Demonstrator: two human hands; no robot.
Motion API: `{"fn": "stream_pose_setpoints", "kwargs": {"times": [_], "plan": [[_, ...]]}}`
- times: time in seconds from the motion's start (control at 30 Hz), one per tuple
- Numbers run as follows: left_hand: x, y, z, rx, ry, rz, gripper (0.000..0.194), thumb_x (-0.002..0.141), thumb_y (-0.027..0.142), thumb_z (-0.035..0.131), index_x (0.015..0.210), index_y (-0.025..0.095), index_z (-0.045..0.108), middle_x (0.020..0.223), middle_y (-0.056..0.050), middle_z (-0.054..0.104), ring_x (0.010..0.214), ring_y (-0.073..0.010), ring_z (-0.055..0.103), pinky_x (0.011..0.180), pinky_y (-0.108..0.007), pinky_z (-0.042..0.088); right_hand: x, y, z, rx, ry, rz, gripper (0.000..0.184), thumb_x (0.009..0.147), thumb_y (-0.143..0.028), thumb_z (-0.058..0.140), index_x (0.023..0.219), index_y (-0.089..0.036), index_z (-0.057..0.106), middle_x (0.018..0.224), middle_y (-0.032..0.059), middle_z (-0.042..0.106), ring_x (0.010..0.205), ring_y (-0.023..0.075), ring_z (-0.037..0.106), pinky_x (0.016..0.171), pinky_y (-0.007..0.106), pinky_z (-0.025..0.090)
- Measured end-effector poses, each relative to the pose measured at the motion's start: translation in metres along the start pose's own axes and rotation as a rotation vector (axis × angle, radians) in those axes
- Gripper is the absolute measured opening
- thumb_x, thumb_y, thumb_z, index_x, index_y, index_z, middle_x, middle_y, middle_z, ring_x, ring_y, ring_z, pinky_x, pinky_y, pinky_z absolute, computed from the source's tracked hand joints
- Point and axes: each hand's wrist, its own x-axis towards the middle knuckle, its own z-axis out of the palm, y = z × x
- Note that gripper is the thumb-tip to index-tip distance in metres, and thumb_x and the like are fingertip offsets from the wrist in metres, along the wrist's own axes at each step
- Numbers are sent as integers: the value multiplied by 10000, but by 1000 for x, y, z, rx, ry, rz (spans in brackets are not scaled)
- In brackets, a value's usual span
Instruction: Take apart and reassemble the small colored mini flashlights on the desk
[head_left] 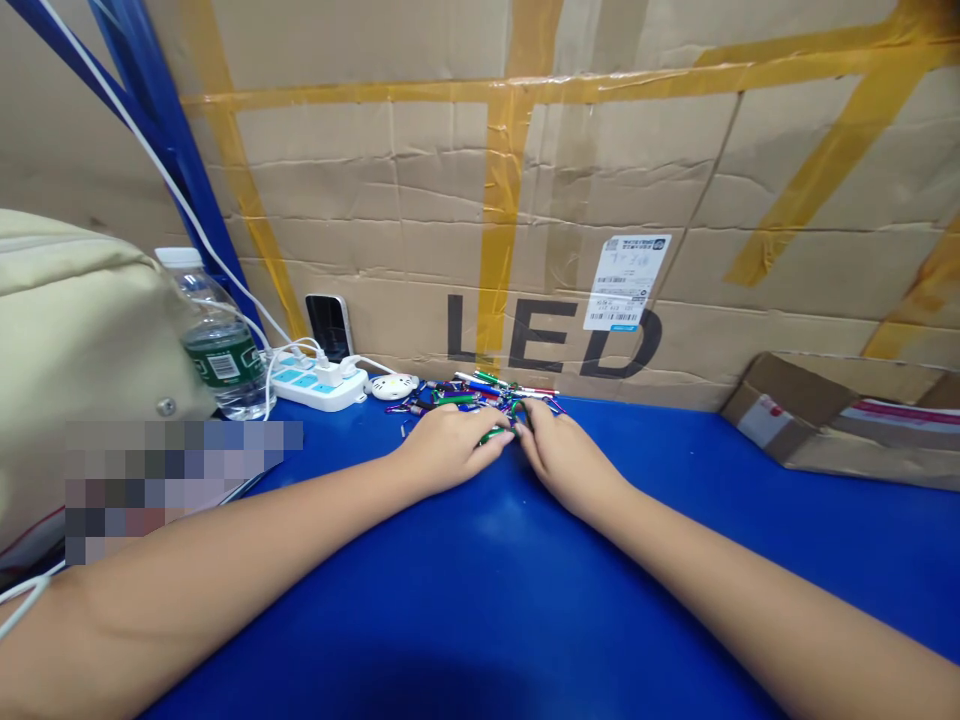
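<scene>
A pile of small, shiny metal tubes point(454, 398) in green, blue, red, white and dark colours, with small clips among them, lies at the back of the blue table point(480, 580). My left hand point(450, 447) is at the pile's front edge, its thumb and fingers closed on a small green tube point(491, 435). Just beside it, my right hand point(559, 452) has its fingers curled together at the pile, by a green curved piece point(518, 409). What those fingers hold is too small to make out. Both hands partly cover the pile.
Behind stands a large taped cardboard box point(420, 230) marked LED. To the left are a white power strip point(319, 385), a phone point(328, 325), a white cat-face gadget point(394, 386), a water bottle point(225, 350) and a beige bag point(90, 330). An open carton point(795, 410) sits right.
</scene>
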Motion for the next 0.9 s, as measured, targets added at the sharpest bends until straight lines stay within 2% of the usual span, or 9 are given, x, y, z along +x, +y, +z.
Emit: {"fn": "stream_pose_setpoints", "kwargs": {"times": [0.13,0.2,0.3,0.47,0.6,0.67,0.77,0.83,0.9], "plan": [[0,1,-2,-157,30,-130,306,938,345,337,1132,207,530,1061,-46,668,931,-212,642,798,-341,496,7,16,-29,-176,-135,-190,186,880,-263,450,968,-156,575,803,112,673,678,228,611,621,308,382],[0,0,-2,-203,41,-168,318,927,321,353,1183,198,497,1115,-64,646,991,-221,627,831,-359,501,8,27,-43,-179,-274,-119,102,799,-197,520,851,-193,607,681,59,646,545,183,566,525,279,348],[0,0,-1,-225,37,-154,330,921,316,376,1208,196,486,1173,-75,619,1034,-224,610,885,-383,493,5,44,-55,-107,-420,-71,129,740,-144,527,692,-222,618,613,19,622,450,129,504,429,245,300],[1,-1,1,-213,-1,-94,332,929,335,385,1212,199,491,1220,-75,597,1080,-228,593,909,-383,490,-3,59,-58,-121,-668,6,125,712,-197,572,611,-213,643,587,34,638,392,116,474,381,248,291],[2,-1,2,-211,-3,-68,321,924,322,412,1204,192,500,1192,-71,614,1080,-218,592,911,-370,488,-2,52,-64,-150,-638,91,75,658,-201,641,724,-209,676,725,61,673,479,153,531,411,260,328],[3,-1,3,-208,4,-47,300,919,314,430,1174,184,521,1165,-69,626,1065,-213,595,909,-366,487,1,43,-67,-77,-574,76,51,703,-235,624,722,-205,660,700,55,656,496,153,531,432,259,336],[4,-2,4,-187,18,15,255,910,299,462,1110,175,561,1116,-66,644,1037,-208,597,906,-361,480,5,24,-60,294,-426,84,306,885,-386,424,739,-192,610,637,33,608,516,136,534,468,245,368],[4,-4,4,-169,35,63,230,907,284,478,1087,180,577,1084,-59,652,1013,-200,599,896,-348,477,6,12,-49,530,-420,185,461,934,-472,277,708,-181,554,575,15,552,448,112,480,429,237,355],[4,-6,4,-146,58,113,222,913,269,474,1085,182,584,1066,-56,656,1002,-192,595,893,-336,468,5,4,-36,684,-447,241,486,934,-509,265,672,-179,506,518,-7,503,397,88,418,401,222,327]]}}
